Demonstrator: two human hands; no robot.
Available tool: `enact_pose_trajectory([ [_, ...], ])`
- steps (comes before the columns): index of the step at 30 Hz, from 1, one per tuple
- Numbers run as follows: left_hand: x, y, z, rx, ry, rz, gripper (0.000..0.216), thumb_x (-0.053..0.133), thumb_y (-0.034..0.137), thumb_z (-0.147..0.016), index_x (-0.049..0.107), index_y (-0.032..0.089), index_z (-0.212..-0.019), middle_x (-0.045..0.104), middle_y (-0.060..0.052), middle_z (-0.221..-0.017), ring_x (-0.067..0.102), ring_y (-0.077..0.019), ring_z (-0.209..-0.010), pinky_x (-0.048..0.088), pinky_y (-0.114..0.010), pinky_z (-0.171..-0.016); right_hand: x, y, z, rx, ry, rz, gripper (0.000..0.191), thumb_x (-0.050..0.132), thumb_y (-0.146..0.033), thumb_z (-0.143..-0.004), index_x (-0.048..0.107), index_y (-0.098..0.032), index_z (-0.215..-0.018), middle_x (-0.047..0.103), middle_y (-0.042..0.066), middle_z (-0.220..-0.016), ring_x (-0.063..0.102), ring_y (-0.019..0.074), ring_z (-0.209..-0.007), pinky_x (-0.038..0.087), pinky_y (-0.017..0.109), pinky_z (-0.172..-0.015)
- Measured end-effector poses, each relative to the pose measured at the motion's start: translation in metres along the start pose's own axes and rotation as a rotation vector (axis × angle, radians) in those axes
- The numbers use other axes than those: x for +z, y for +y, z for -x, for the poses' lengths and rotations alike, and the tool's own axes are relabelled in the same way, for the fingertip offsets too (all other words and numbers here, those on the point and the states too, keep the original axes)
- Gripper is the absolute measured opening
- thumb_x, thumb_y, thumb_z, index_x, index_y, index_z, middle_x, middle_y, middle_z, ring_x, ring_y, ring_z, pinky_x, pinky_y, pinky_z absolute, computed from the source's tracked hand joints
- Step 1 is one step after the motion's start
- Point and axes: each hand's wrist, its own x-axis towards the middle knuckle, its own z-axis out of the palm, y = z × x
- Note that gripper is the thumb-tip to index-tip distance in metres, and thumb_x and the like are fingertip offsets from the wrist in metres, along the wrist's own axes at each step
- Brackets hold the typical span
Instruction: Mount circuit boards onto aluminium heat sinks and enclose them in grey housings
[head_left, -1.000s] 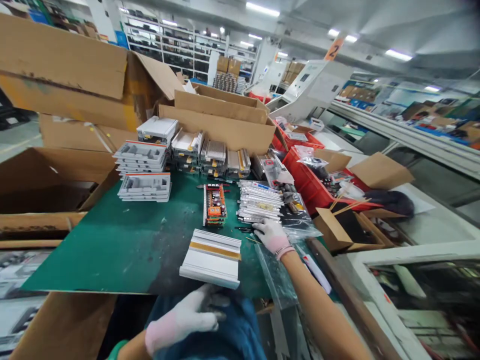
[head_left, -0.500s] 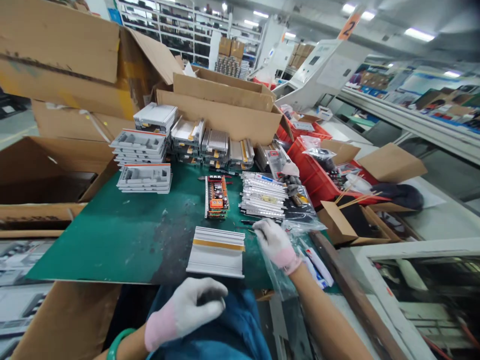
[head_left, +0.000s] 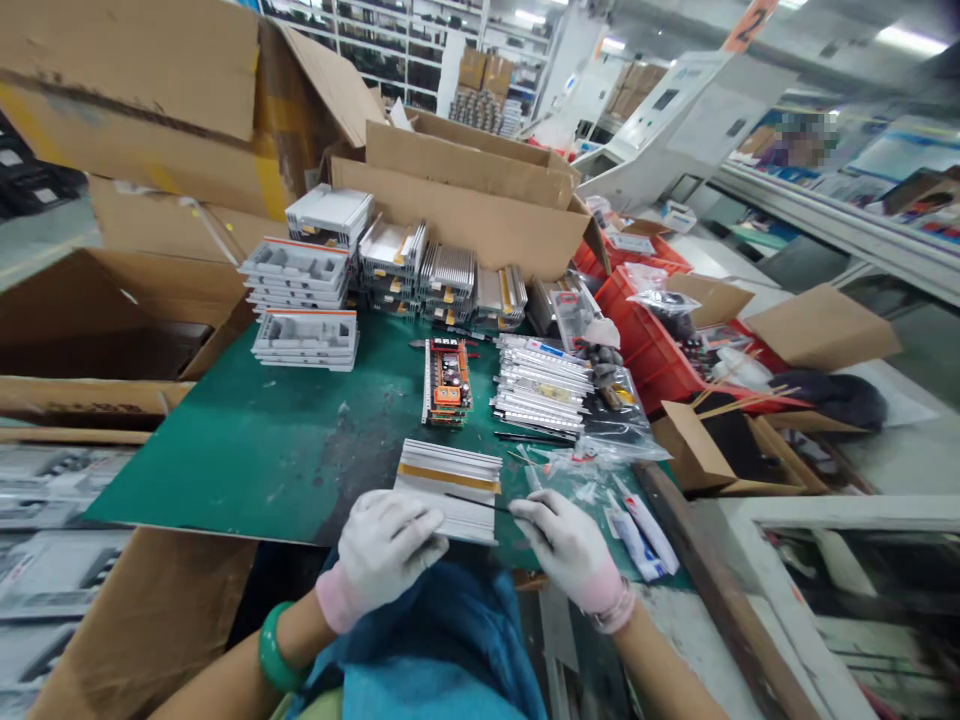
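A silvery ribbed aluminium profile [head_left: 457,463] with a yellow-brown strip lies near the green table's front edge. My right hand [head_left: 566,548], in a white glove, pinches a thin black stick [head_left: 480,502] that points left across the profile; its exact kind is unclear. At the profile's lower left corner, my gloved left hand [head_left: 386,550] has its fingers curled together and overlaps the edge. What lies between those fingers, if anything, is hidden. Behind the profile stand orange circuit boards [head_left: 448,385], side by side. Several silvery strips [head_left: 540,385] lie in a pile to their right.
Stacked grey housings [head_left: 304,338] and finned aluminium parts [head_left: 446,275] stand at the back, before a cardboard box [head_left: 465,215]. Glue tubes [head_left: 637,535] lie at the right. Red bins [head_left: 637,330] and an open carton [head_left: 690,450] stand beyond; another carton [head_left: 112,320] is left.
My right hand has come back toward the profile with the black stick in its fingers. My left hand has moved up to the profile's lower left corner, its fingers closing. The view has shifted slightly.
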Motion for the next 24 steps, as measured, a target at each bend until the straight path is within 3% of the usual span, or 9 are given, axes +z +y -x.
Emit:
enact_pose_trajectory([
  [6, 0.018, 0.000, 0.013, 0.039, -0.130, 0.031, 0.011, 0.061, 0.026, -0.086, 0.066, 0.024, -0.096, 0.070, -0.003, -0.084, 0.066, -0.0174, -0.082, 0.048, -0.032, -0.082, 0.014, 0.006, -0.010, -0.048, -0.112, 0.205, 0.038, 0.046, -0.007, -0.088, 0.068, -0.028, -0.111, 0.063, 0.005, -0.089, 0.057, 0.0132, -0.071, 0.043, 0.022, -0.064],
  [12, 0.022, 0.000, 0.016, 0.042, -0.144, 0.048, 0.011, 0.057, 0.021, -0.089, 0.064, 0.021, -0.097, 0.070, -0.003, -0.083, 0.064, -0.0161, -0.076, 0.050, -0.032, -0.077, 0.017, -0.001, -0.033, -0.023, -0.284, 0.334, 0.037, 0.046, -0.007, -0.088, 0.071, -0.028, -0.104, 0.060, 0.004, -0.077, 0.052, 0.0130, -0.062, 0.034, 0.024, -0.056],
  [17, 0.020, 0.001, 0.015, 0.042, -0.125, 0.080, 0.011, 0.057, 0.021, -0.089, 0.064, 0.020, -0.098, 0.070, -0.003, -0.085, 0.063, -0.0162, -0.077, 0.050, -0.032, -0.078, 0.015, -0.006, -0.044, -0.026, -0.367, 0.326, 0.036, 0.047, -0.009, -0.089, 0.070, -0.028, -0.107, 0.062, 0.005, -0.082, 0.055, 0.0139, -0.067, 0.036, 0.024, -0.059],
  [21, 0.020, 0.000, 0.016, 0.043, -0.142, 0.070, 0.010, 0.056, 0.022, -0.090, 0.064, 0.020, -0.097, 0.069, -0.004, -0.084, 0.063, -0.0163, -0.077, 0.050, -0.032, -0.078, 0.017, -0.012, -0.046, -0.011, -0.380, 0.311, 0.039, 0.047, -0.008, -0.088, 0.069, -0.030, -0.111, 0.063, 0.005, -0.085, 0.057, 0.0149, -0.069, 0.039, 0.025, -0.060],
  [24, 0.021, -0.001, 0.017, 0.055, -0.140, 0.063, 0.010, 0.056, 0.021, -0.090, 0.063, 0.020, -0.097, 0.070, -0.004, -0.085, 0.063, -0.0160, -0.076, 0.050, -0.031, -0.075, 0.018, -0.013, -0.034, -0.024, -0.301, 0.274, 0.044, 0.046, -0.004, -0.086, 0.066, -0.029, -0.116, 0.064, 0.005, -0.089, 0.058, 0.0148, -0.070, 0.041, 0.024, -0.063],
])
